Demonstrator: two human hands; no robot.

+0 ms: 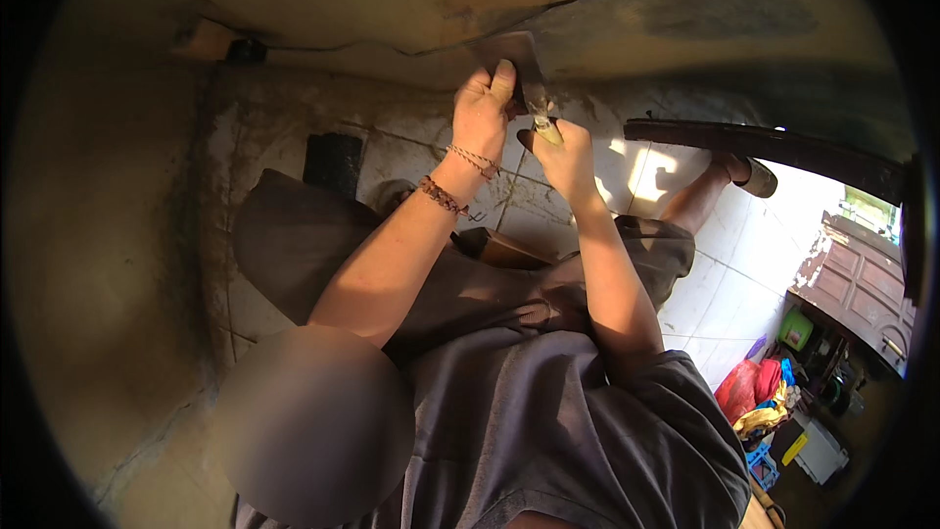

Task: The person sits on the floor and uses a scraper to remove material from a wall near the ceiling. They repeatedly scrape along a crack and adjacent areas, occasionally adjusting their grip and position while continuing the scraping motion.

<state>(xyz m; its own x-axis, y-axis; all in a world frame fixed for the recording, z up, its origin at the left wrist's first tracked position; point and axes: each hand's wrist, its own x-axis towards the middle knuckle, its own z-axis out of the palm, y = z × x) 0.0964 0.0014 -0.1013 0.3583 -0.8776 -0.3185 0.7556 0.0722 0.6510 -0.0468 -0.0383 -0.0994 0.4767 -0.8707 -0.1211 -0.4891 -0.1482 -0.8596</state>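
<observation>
My right hand [565, 154] is closed around the pale handle of a broad, flat-bladed hand tool [530, 62], perhaps a scraper or trowel. My left hand [485, 106], with two braided bracelets on its wrist, grips the blade, its thumb lying along the blade's face. The blade is held up near the foot of the wall, above the tiled floor; whether it touches the wall I cannot tell. The fingers of my left hand behind the blade are mostly hidden. A brown, box-like object [510, 248] lies on the floor between my legs.
A black cable [345, 48] runs along the stained wall [661, 7] to a small black box [246, 50]. A dark, flat-sided object [334, 162] is by my left knee. A dark wooden edge [734, 138] spans the right side. Coloured cloths [742, 389] and containers lie lower right.
</observation>
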